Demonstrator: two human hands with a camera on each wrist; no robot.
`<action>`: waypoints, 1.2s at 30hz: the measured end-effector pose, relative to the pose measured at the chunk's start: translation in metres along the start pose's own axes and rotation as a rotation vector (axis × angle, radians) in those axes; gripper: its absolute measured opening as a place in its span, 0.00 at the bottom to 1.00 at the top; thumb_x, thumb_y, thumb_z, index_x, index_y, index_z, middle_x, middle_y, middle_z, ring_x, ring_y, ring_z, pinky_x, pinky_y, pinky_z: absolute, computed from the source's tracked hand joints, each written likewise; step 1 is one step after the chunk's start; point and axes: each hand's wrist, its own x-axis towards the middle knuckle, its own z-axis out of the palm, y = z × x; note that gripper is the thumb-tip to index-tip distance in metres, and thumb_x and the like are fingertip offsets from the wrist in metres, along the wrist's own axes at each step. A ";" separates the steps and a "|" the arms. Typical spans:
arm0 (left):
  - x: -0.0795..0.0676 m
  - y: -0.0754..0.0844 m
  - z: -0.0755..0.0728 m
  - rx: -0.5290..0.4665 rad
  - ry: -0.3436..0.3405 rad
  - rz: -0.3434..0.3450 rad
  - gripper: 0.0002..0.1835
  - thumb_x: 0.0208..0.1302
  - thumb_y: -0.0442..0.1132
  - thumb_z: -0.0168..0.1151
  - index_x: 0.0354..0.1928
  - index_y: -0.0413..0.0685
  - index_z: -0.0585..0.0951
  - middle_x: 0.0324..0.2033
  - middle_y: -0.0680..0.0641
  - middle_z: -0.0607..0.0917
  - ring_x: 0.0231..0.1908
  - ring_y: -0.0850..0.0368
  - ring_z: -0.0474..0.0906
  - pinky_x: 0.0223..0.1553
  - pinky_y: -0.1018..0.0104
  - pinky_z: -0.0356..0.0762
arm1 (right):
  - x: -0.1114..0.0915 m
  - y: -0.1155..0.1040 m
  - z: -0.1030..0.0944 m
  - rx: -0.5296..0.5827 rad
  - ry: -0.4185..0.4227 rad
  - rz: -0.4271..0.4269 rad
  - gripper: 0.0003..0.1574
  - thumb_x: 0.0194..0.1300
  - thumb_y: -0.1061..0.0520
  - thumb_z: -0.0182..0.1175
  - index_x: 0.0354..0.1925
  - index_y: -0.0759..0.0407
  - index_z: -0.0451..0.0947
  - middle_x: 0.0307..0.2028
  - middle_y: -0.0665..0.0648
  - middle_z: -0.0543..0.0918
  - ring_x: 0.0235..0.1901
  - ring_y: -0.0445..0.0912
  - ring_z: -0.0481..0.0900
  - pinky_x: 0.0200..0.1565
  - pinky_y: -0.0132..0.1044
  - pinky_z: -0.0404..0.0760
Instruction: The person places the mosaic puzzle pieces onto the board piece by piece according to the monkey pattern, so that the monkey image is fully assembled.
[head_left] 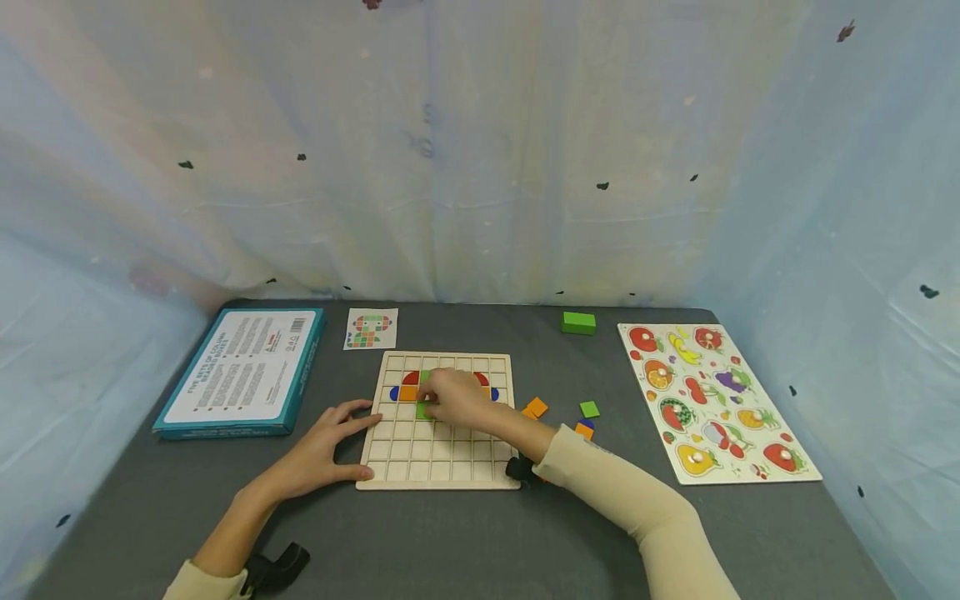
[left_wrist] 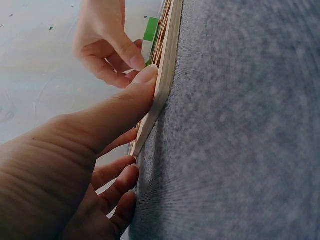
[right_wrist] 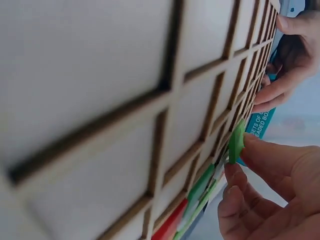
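A square wooden grid board lies on the dark table. Thumb and index finger of my spread left hand touch its left edge, the thumb near the front corner. Over the upper middle of the board is my right hand, pinching a green square tile between thumb and finger, at the grid surface. Red pieces, orange squares and blue pieces sit in the upper rows, alongside green squares. The right hand hides part of this pattern in the head view.
Loose orange tiles and a green tile lie right of the board. Behind it are a pattern card and a green block. A teal box stands left, a fruit puzzle board right.
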 end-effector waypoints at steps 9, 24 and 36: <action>0.002 0.000 0.000 0.007 -0.004 -0.003 0.44 0.54 0.59 0.74 0.70 0.45 0.72 0.70 0.39 0.64 0.65 0.38 0.59 0.55 0.34 0.65 | -0.034 0.021 -0.029 0.005 0.064 0.020 0.10 0.67 0.61 0.66 0.46 0.61 0.87 0.37 0.55 0.85 0.31 0.45 0.80 0.29 0.33 0.74; 0.000 0.001 -0.001 0.004 -0.008 -0.017 0.45 0.54 0.58 0.74 0.70 0.44 0.72 0.70 0.39 0.64 0.65 0.37 0.59 0.55 0.33 0.65 | -0.136 0.095 -0.051 0.224 -0.043 0.099 0.05 0.61 0.63 0.70 0.36 0.63 0.85 0.29 0.53 0.77 0.27 0.42 0.72 0.31 0.33 0.73; -0.001 0.003 -0.002 -0.005 -0.007 -0.009 0.44 0.55 0.57 0.74 0.70 0.44 0.71 0.70 0.39 0.64 0.66 0.37 0.58 0.56 0.33 0.65 | -0.122 0.087 -0.045 0.277 0.002 0.086 0.03 0.62 0.66 0.69 0.36 0.63 0.83 0.31 0.54 0.83 0.28 0.43 0.77 0.33 0.33 0.77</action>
